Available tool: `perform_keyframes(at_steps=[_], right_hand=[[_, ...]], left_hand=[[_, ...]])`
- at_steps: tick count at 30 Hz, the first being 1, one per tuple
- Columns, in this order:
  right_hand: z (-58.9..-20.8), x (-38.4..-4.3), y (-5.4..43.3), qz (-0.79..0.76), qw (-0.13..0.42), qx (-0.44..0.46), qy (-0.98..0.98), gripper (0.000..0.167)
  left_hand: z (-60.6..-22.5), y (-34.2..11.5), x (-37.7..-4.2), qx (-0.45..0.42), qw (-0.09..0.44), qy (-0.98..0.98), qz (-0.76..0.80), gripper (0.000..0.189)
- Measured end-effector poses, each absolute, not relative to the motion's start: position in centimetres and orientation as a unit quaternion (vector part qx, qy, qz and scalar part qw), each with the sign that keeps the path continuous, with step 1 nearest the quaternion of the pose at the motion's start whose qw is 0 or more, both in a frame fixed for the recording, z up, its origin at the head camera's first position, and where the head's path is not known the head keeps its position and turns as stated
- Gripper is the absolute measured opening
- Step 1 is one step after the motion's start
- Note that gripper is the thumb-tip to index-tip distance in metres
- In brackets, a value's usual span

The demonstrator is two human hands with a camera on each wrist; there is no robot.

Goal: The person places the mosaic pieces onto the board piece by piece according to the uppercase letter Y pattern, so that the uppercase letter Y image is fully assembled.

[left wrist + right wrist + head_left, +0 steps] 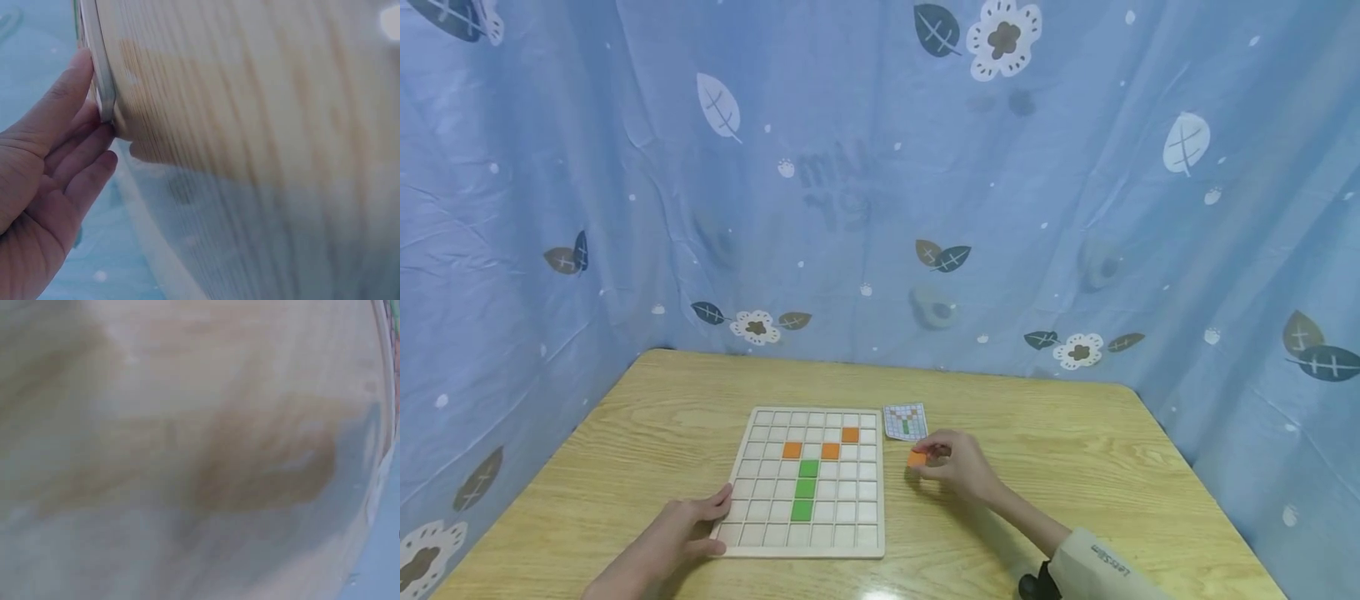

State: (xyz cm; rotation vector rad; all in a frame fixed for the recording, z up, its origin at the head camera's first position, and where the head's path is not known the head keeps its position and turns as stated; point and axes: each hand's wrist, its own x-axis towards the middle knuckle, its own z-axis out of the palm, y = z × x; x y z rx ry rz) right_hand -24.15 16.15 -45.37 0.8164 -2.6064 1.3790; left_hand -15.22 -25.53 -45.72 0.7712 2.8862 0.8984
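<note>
A pale wooden grid board [775, 537] lies flat on the table, with green tiles [805, 488] in a column and orange tiles [831, 451] above them. My left hand [681, 533] holds the board at its left edge near the front corner. In the left wrist view, the thumb and fingers of that hand [56, 144] meet the board's edge [103, 69]. Right of the board, my right hand [958, 467] pinches an orange square tile [917, 459] between thumb and fingers, above the table. The right wrist view is blurred and shows neither hand nor tile.
A small printed pattern card [906, 422] lies by the board's upper right corner, just behind the right hand. The wooden table [1075, 450] is bordered at the back and sides by a blue patterned curtain [880, 208].
</note>
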Motion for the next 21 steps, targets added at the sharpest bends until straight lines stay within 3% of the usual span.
perform_keyframes(at_steps=[13, 21], right_hand=[[-44.4, -26.7, 11.4, 0.470, 0.053, 0.291, -0.832, 0.020], [-44.1, -28.0, 8.5, 0.490, 0.029, 0.295, -0.820, 0.021]], left_hand=[[-45.5, -25.7, -15.3, 0.246, 0.018, 0.924, 0.293, 0.064], [-45.6, -25.4, -15.2, 0.255, 0.010, 0.927, 0.277, 0.062]])
